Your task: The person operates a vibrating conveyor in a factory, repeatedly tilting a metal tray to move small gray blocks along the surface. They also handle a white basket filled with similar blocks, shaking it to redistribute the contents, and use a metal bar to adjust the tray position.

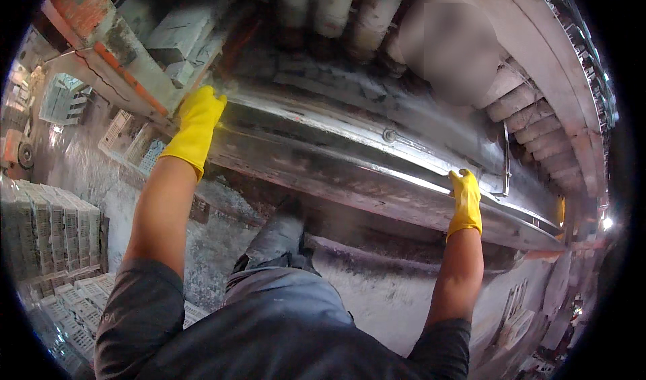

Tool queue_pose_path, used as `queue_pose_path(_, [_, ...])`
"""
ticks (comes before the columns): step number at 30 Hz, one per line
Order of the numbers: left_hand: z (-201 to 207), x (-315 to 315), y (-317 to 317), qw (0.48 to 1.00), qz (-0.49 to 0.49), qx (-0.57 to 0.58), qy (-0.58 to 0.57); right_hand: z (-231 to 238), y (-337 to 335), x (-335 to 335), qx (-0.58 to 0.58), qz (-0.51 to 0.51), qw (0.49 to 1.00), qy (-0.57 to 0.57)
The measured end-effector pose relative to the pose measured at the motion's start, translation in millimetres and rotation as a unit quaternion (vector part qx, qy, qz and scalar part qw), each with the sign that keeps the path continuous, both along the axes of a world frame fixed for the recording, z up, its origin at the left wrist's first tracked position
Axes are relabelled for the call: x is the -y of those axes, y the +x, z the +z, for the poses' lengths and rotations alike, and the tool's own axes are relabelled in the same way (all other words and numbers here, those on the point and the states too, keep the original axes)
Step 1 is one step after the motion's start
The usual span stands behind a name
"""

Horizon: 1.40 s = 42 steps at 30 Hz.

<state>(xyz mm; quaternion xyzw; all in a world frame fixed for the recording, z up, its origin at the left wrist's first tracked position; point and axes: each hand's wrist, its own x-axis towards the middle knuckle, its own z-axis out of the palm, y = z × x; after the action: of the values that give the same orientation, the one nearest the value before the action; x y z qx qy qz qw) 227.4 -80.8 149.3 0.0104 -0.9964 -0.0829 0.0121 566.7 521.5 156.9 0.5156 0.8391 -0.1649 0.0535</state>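
Both my hands wear yellow rubber gloves and are spread wide apart along a long metal rail (330,123) with a wet, shiny upper edge. At the rail's left end, beside an orange-edged frame, my left hand (199,114) has its fingers curled over the edge. Farther right, my right hand (465,198) bends its fingers round the bright lower strip of the same rail. A small round bolt-like fitting (389,135) sits on the rail between them. What lies under the fingers is partly hidden.
Thick grey rollers (335,6) line up behind the rail. An orange-and-grey frame (128,77) rises at the left. Stacked pale plastic crates (57,228) stand lower left. A thin metal bracket (506,161) and a yellow object (560,212) are at the right. A blurred oval hides part of the back.
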Motion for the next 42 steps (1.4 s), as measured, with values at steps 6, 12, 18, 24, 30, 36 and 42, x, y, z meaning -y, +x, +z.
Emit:
queue_pose_path(6, [5, 0, 8, 0.999, -0.014, -0.026, -0.013, -6, -2, 0, -0.035, -0.017, 0.999, -0.029])
queue_pose_path(12, [7, -7, 3, 1.000, -0.023, -0.018, -0.005, -49, 14, -48, -0.046, 0.011, 0.998, 0.036])
queue_pose_path(18, [5, 4, -3, 1.000, -0.012, -0.015, -0.008, -5, -11, 3, -0.025, 0.006, 1.000, -0.004])
queue_pose_path(24, [25, -10, -10, 1.000, -0.001, 0.027, -0.013, -14, -19, -18, -0.026, 0.007, 0.999, 0.027])
queue_pose_path(30, [22, -6, -23, 1.000, 0.002, 0.001, -0.026, 6, -43, -9, -0.011, 0.011, 1.000, -0.019])
queue_pose_path(36, [30, -19, -28, 0.999, 0.002, 0.041, -0.020, 0, -48, -16, 0.006, 0.033, 0.999, 0.037])
queue_pose_path(42, [19, -15, -44, 0.996, -0.059, 0.046, -0.042, 12, -61, -13, 0.021, 0.044, 0.998, 0.046])
